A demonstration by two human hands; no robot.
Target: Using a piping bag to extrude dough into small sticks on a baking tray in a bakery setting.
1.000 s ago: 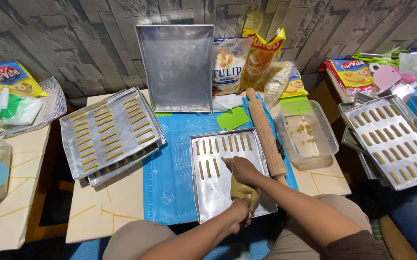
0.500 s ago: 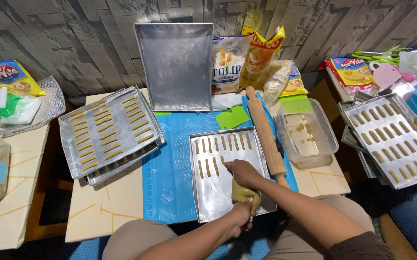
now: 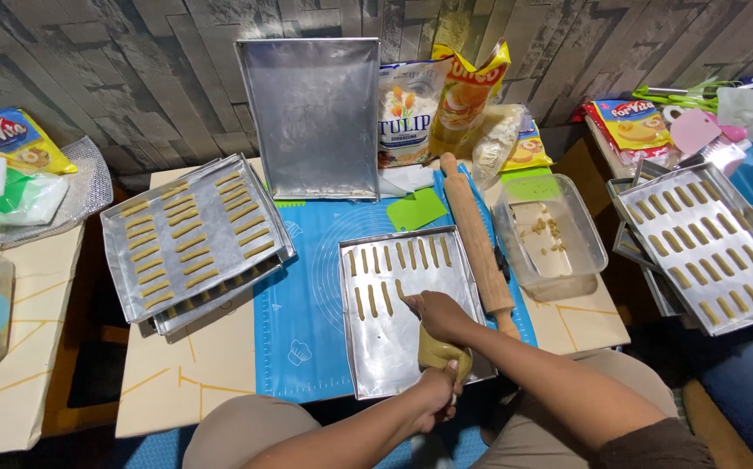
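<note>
Dark wood-pattern wall behind a low cream table (image 3: 220,382) with a blue baking mat (image 3: 303,287); I see dough being piped onto the middle tray (image 3: 385,347).

Behind that tray, packages lean at the wall: a white bag (image 3: 411,113), an orange-yellow bag (image 3: 472,87), and an empty upright tray (image 3: 314,117). A yellow packet (image 3: 12,139) lies far left of it, another yellow-red packet (image 3: 633,126) far right. Left of it, stacked trays (image 3: 194,239) carry rows of dough sticks; right of it lie a rolling pin (image 3: 478,239) and a clear tub (image 3: 550,234) with crumbs. My right hand (image 3: 437,314) grips the piping bag (image 3: 442,352) near its tip on the tray; my left hand (image 3: 435,395) is clenched round its back end at the tray's near edge.
</note>
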